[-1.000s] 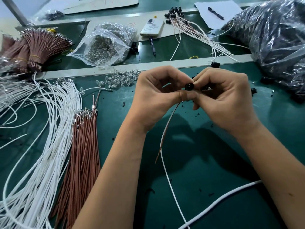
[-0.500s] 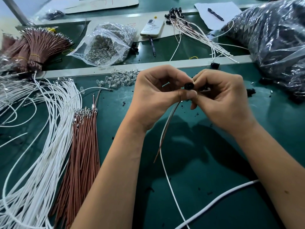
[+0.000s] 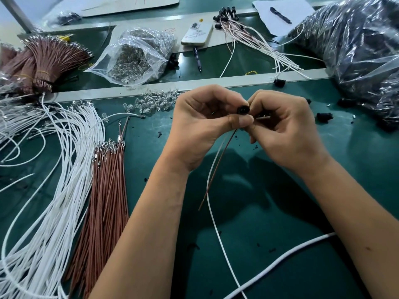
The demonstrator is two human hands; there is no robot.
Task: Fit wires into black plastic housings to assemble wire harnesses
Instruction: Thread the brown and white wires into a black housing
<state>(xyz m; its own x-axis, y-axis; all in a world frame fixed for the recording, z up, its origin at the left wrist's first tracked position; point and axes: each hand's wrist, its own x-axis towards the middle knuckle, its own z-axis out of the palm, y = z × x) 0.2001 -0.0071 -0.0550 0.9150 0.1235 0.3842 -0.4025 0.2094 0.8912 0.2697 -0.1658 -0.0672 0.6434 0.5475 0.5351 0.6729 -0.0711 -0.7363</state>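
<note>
A small round black plastic housing is held between both hands above the green table. My left hand pinches it from the left, thumb tip just under it. My right hand grips it from the right with curled fingers. A brown wire and a white wire hang down from the housing towards me. Loose white wires and brown wires with metal terminals lie on the left.
A clear bag of small clear parts and loose clear parts lie beyond the hands. Finished harnesses, a phone, a pen sit at the back. A big plastic bag fills the right. Spare housings lie nearby.
Both hands have shifted slightly left and away with the housing. Their grip on it looks the same.
</note>
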